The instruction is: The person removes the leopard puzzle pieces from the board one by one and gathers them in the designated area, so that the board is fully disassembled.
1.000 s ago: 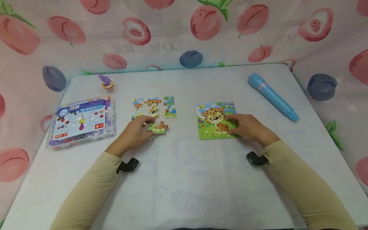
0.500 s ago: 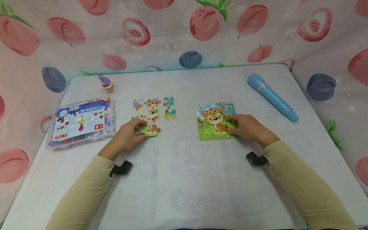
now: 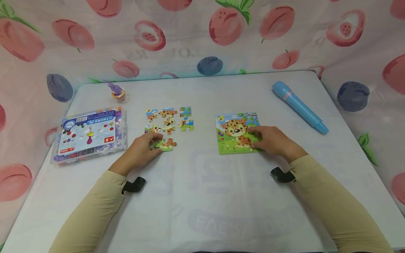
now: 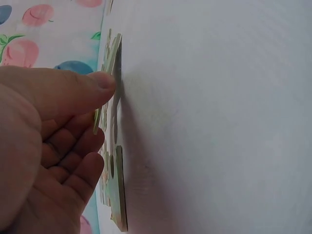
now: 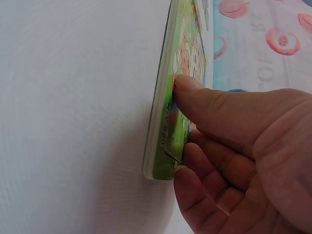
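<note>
My left hand (image 3: 136,151) pinches a jigsaw puzzle piece (image 3: 167,144) printed with spotted paws on green grass. In the left wrist view this piece slants between thumb and fingers, close over the table, and another puzzle piece (image 4: 120,195) lies below it. Several more pieces, among them a leopard-face piece (image 3: 168,123), lie in spaced rows just beyond the hand. My right hand (image 3: 272,138) holds the right edge of a square leopard picture board (image 3: 234,140); the right wrist view has the thumb (image 5: 192,87) on its printed face and curled fingers beside the edge.
A clear plastic case (image 3: 90,135) with a blue label stands at the left. Behind it is a small purple figure in a pot (image 3: 117,92). A blue microphone-shaped tube (image 3: 300,107) lies at the back right of the white table (image 3: 218,211). Fruit-print cloth (image 3: 177,35) hangs behind.
My left hand has shifted left and slightly nearer with the pinched puzzle piece, showing more of the middle-row pieces. During the last half second it barely moves. My right hand and the board stay put.
</note>
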`<action>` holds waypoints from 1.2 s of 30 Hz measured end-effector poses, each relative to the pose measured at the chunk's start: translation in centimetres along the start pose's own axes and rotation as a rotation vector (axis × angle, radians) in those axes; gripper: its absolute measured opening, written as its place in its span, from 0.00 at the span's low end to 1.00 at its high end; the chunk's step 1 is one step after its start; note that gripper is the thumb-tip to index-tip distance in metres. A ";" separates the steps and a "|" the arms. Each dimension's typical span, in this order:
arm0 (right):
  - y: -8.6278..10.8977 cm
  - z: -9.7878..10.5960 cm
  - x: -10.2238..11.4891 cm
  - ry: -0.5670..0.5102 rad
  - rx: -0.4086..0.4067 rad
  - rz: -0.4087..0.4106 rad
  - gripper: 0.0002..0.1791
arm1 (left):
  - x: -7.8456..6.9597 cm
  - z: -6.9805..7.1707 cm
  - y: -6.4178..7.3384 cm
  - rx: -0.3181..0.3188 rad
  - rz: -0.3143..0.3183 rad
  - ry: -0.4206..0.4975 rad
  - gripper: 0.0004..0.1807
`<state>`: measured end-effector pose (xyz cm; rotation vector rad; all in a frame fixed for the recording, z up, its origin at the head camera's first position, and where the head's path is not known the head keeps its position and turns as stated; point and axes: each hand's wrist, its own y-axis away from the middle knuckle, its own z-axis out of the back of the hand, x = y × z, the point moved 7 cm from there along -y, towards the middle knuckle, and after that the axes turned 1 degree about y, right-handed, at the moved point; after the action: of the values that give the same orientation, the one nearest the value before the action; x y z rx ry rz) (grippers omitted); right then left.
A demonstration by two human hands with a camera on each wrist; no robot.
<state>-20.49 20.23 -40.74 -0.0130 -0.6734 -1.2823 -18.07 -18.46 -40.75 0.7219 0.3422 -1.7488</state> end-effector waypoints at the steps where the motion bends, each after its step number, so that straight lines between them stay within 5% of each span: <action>1: 0.0 0.0 0.0 -0.001 -0.001 0.001 0.33 | 0.0 -0.1 0.0 0.001 -0.001 -0.001 0.23; 20: 0.1 0.1 0.1 0.007 0.000 0.005 0.32 | -0.9 -0.5 -1.1 0.068 0.022 -0.077 0.24; 36: 0.0 0.1 0.2 0.011 0.004 0.004 0.33 | -0.9 -0.5 -1.5 0.050 0.008 -0.073 0.25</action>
<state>-20.50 20.09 -40.56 -0.0037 -0.6666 -1.2766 -19.16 -17.03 -40.76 0.6921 0.2464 -1.7761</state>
